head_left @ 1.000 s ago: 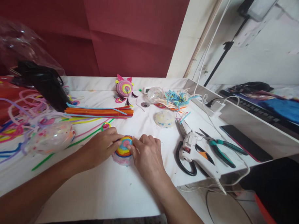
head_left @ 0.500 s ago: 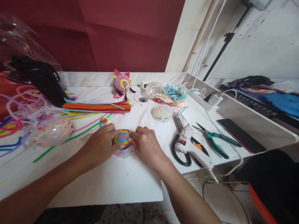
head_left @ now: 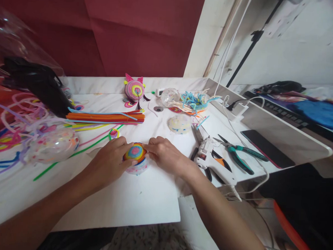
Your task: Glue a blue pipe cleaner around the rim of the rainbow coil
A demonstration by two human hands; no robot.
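Observation:
Near the front of the table, a dome of coiled rainbow pipe cleaner [head_left: 135, 152] covers a clear speckled plastic ball [head_left: 137, 169]. From the left, my left hand [head_left: 112, 156] grips the dome, thumb on its front and fingers behind. My right hand [head_left: 163, 154] pinches its right edge with thumb and fingers; what lies under those fingertips is partly hidden. A white sheet [head_left: 120, 207] lies beneath. Just behind my left hand is a small coil of pink and yellow pipe cleaner [head_left: 113, 133].
A white glue gun [head_left: 209, 155] lies on scissors at right, beside green-handled pliers [head_left: 239, 153] and a phone [head_left: 266, 148]. Bundled pipe cleaners [head_left: 103, 117], a pink eared ornament [head_left: 135, 89], a speckled half dome [head_left: 180, 124] and a clear ball [head_left: 52, 144] stand around.
My right forearm has swung outward to the right, and the right fingers have shifted slightly along the dome's edge. My left hand keeps its hold. The camera view has shifted slightly.

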